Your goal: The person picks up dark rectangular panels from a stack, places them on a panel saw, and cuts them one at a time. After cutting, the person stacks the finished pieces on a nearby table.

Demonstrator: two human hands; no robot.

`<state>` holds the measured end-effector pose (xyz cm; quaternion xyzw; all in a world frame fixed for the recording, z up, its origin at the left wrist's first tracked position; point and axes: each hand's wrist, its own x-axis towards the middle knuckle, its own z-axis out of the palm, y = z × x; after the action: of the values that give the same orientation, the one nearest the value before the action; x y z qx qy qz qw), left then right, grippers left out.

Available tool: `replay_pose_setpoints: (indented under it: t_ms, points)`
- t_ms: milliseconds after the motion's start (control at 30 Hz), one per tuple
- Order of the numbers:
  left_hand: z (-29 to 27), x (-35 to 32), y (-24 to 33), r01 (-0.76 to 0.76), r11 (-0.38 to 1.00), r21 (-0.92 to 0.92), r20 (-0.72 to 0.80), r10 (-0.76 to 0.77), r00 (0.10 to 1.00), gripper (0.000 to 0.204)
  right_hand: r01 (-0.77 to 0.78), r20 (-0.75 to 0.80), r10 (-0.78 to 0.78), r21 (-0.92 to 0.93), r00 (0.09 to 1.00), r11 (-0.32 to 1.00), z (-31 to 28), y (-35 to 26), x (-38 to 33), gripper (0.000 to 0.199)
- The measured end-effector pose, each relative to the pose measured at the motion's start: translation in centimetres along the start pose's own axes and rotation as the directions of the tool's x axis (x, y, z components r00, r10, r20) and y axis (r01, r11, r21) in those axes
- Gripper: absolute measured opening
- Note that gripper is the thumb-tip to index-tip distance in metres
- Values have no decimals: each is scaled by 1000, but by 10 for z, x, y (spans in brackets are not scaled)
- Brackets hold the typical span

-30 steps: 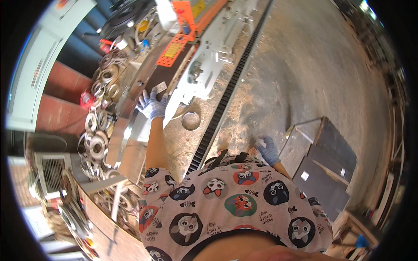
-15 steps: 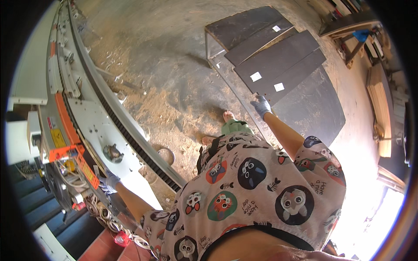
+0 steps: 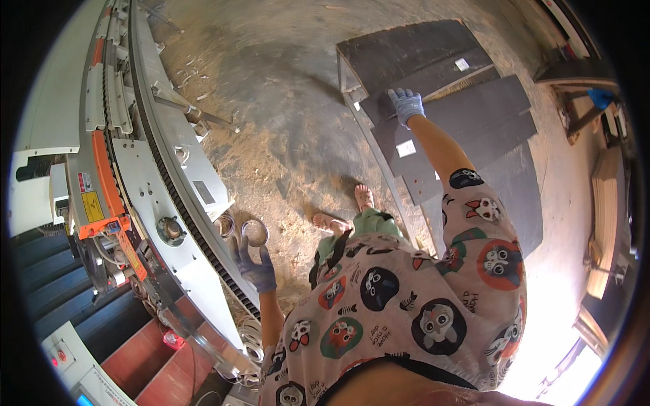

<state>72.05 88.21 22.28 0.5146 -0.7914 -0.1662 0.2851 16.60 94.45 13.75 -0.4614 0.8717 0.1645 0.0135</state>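
Observation:
My left hand [image 3: 254, 268], in a grey-blue glove, is held beside the long machine's black toothed strip [image 3: 179, 211]. Its fingers are spread and nothing is in them. In a matching glove, my right hand [image 3: 407, 106] reaches over the stack of dark boards at the right. Its fingers are stretched out across the left edge of a dark board [image 3: 467, 108], and the palm side is hidden. A white label [image 3: 405, 148] sticks to the board just below that hand. Farther off lies another dark board [image 3: 413, 54], also labelled.
The long machine [image 3: 135, 203], with orange guards [image 3: 106, 172], runs along my left. Sawdust and scraps cover the floor [image 3: 284, 135]. Round rings [image 3: 254, 233] lie near my feet. At the right, wooden panels [image 3: 607, 216] lean by a wooden stand [image 3: 575, 74].
My left hand has come off the machine's orange part, moving right, and its fingers have spread. My right hand has moved forward from the boards' near edge and stretched out over them.

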Motion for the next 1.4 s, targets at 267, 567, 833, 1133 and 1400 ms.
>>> replay_pose_setpoints:
  t_ms: [267,567,833,1133,1400]
  points:
    - [21,-67,29,282,959,-11,22,-282,959,45,458,196,-435,-91,879,884,-29,8,43,102]
    - [207,-46,49,607,359,-708,614,-111,782,63,788,-47,-792,152,609,597,-113,-93,-43,96]
    - [140,5,97,384,-401,-831,534,-386,752,50,903,-507,-750,295,424,311,-175,-190,-142,87]
    - [-88,-104,-27,-157,-241,-958,119,-828,548,51,770,-555,-540,528,633,359,-139,-205,-142,66]
    - [-133,-232,-91,-463,20,-886,-82,-990,115,41,787,-491,-653,547,577,285,-129,-267,-164,62]
